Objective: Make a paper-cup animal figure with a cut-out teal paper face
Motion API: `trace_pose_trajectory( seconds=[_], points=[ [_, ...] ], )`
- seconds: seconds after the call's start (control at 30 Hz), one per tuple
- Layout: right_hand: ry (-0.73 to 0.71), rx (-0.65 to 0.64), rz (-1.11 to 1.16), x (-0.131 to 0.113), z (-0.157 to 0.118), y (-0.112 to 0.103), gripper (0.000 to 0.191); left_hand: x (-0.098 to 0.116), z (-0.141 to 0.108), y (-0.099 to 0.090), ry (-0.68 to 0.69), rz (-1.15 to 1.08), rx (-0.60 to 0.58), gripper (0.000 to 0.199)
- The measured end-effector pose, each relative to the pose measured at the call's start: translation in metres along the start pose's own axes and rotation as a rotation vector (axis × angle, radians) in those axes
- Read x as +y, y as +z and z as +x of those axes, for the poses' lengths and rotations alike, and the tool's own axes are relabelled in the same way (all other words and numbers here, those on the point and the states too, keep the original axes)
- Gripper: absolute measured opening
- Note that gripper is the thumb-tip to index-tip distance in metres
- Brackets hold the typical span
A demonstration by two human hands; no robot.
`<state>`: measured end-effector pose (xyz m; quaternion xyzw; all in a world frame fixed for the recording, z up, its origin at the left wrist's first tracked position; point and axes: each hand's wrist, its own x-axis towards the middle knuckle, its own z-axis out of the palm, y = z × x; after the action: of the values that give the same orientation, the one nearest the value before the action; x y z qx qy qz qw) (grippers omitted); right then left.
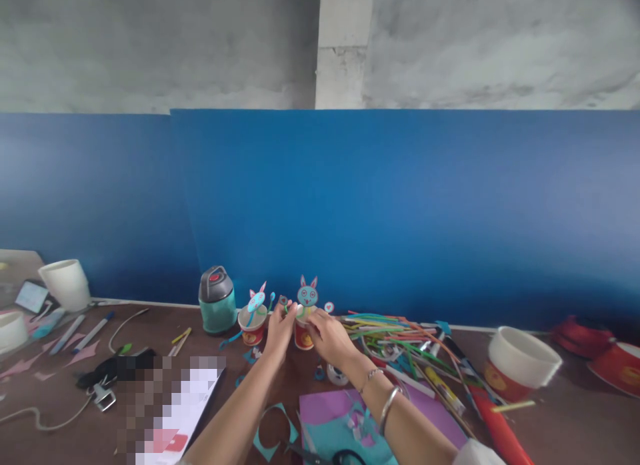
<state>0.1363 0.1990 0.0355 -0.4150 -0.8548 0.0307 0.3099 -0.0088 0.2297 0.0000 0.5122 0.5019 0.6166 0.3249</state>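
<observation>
A red and white paper cup [303, 337] stands on the table between my two hands. A blue paper animal face [307, 295] with pointed ears rises above its rim, with a round heart-marked paper piece [329, 307] out to the right. My left hand [281, 326] is closed at the cup's left side, beside a small dark paper piece [283, 301] on a green stem. Bent fingers of my right hand [329, 331] press at the cup's right rim; their tips are partly hidden. Just left stands a similar cup [253, 333] with a tilted blue animal face [257, 300].
Many coloured pipe cleaners [395, 335] lie right of my hands. Scissors [320, 457] and purple paper [320, 403] are in front. A teal jar [218, 308] stands at the back left, a stack of paper cups [523, 361] at right. A blue partition [400, 211] closes off the back.
</observation>
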Motion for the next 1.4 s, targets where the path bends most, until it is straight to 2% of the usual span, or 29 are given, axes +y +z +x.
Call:
trace_pose_trajectory(
  seconds=[0.27, 0.47, 0.63, 0.73, 0.83, 0.97, 1.07, 1.23, 1.4],
  points=[
    [0.011, -0.014, 0.017, -0.002, 0.005, 0.009, 0.015, 0.001, 0.006, -0.010, -0.012, -0.070, 0.062, 0.049],
    [0.043, -0.009, 0.038, -0.002, -0.011, 0.001, 0.007, 0.009, -0.008, -0.010, 0.046, -0.068, 0.036, 0.032],
    [0.270, 0.130, 0.119, 0.002, -0.015, -0.004, 0.017, 0.010, -0.014, -0.005, 0.091, -0.087, 0.008, 0.032],
    [0.413, 0.211, 0.108, 0.012, -0.009, 0.000, 0.029, 0.010, -0.015, -0.003, 0.112, -0.093, -0.011, 0.033],
    [0.496, 0.243, 0.084, 0.020, 0.002, 0.005, 0.029, 0.010, -0.014, -0.002, 0.129, -0.083, -0.025, 0.033],
    [0.495, 0.201, 0.082, 0.022, 0.011, 0.006, 0.018, 0.013, -0.013, -0.004, 0.160, -0.045, -0.073, 0.026],
    [0.466, 0.172, 0.091, 0.020, 0.012, 0.004, 0.019, 0.016, -0.010, -0.006, 0.182, -0.009, -0.117, 0.021],
    [0.409, 0.146, 0.133, 0.017, 0.009, 0.001, 0.018, 0.016, -0.005, -0.007, 0.170, 0.020, -0.124, 0.027],
    [0.376, 0.140, 0.167, 0.017, 0.007, -0.001, 0.018, 0.013, -0.002, -0.006, 0.164, 0.045, -0.158, 0.023]
  ],
)
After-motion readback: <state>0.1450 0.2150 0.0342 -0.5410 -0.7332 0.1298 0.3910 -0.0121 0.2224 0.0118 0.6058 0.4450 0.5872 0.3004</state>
